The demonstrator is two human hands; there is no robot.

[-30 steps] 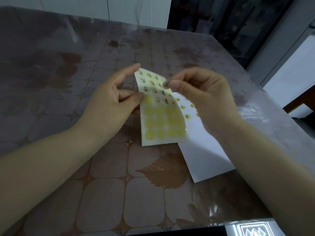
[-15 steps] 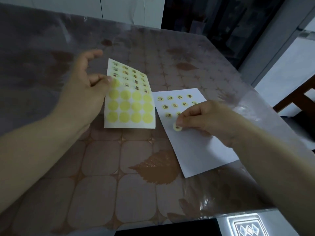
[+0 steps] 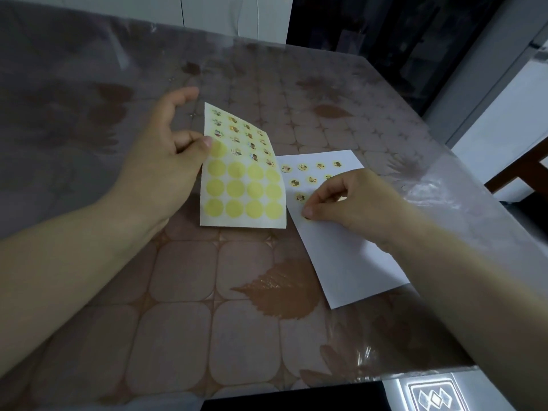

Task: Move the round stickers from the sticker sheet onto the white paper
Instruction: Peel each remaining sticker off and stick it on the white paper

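The right hand (image 3: 355, 209) has its fingers (image 3: 321, 200) curled in tight. Their tips nip a small yellow round sticker (image 3: 307, 216) down onto the white paper (image 3: 350, 262), just nearer than the rows already stuck. The left hand (image 3: 160, 173) pinches the left edge of the pale rectangular sticker sheet (image 3: 243, 188), beside the paper on the patterned bench (image 3: 184, 292). I'd worry the sticker clings to a fingertip and lifts or creases, since nothing pins the paper.

The counter (image 3: 184, 277) is covered by a brown cloth patterned with rounded squares and leaves, under a clear film (image 3: 444, 345). The paper (image 3: 350, 262) is laid flat near the right edge. The sheet (image 3: 243, 185) is set just left of it, edges meeting.
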